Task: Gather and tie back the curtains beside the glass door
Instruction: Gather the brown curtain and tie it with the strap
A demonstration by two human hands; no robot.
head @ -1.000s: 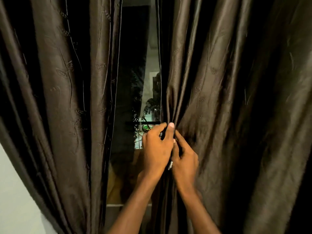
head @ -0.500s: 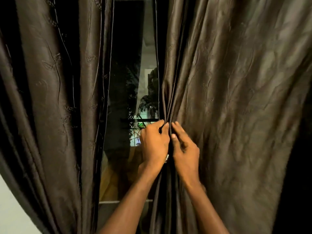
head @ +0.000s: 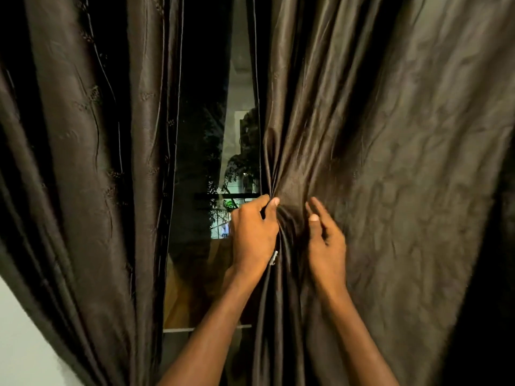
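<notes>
Brown right curtain (head: 390, 162) bunched in left hand (head: 252, 232) grip; right hand (head: 327, 243) loose, fingers spread.

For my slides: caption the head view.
Left hand grips the right curtain's gathered edge; right hand reaches open beside it.

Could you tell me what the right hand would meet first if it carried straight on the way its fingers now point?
Most likely the right curtain: the right hand is open, its fingers pointing up and forward at the fabric, though depth leaves contact unclear.
</notes>
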